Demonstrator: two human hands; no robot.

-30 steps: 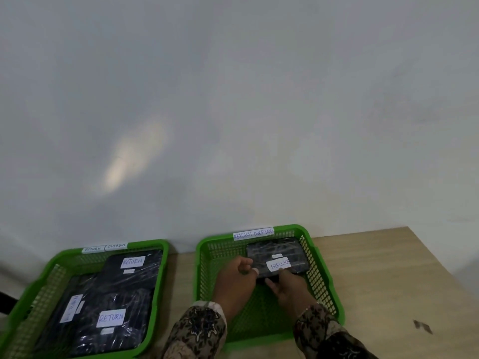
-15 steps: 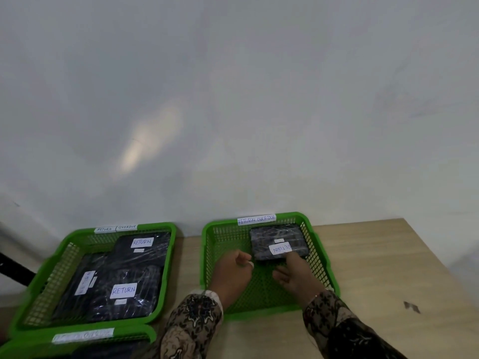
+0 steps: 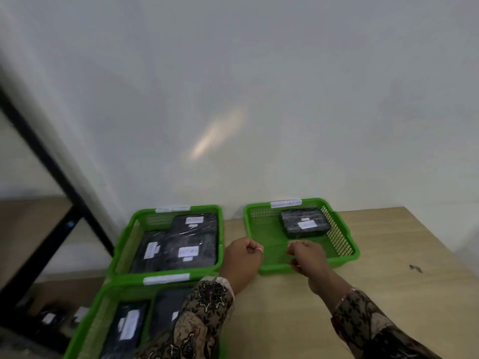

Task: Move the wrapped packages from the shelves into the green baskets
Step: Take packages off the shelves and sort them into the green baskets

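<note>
A small black wrapped package (image 3: 305, 223) with a white label lies alone in the far right corner of the right green basket (image 3: 346, 256). My left hand (image 3: 242, 260) hovers at that basket's near left corner, fingers curled, holding nothing. My right hand (image 3: 305, 257) is over the basket's near edge, fingers loosely curled and empty. The back left green basket (image 3: 124, 244) holds three black labelled packages (image 3: 181, 244). A nearer green basket (image 3: 88, 325) at the bottom left holds two more packages (image 3: 127, 327), partly hidden by my left sleeve.
All baskets sit on a light wooden table (image 3: 388, 294) against a white wall. A black metal shelf frame (image 3: 46, 237) stands to the left, with blurred dark packages (image 3: 51, 318) on its low shelf. A small dark scrap (image 3: 415, 268) lies on the table at right.
Both hands let go of the small package in the right basket and drew back toward me. The view swung left, bringing the shelf frame and the near basket into sight.
</note>
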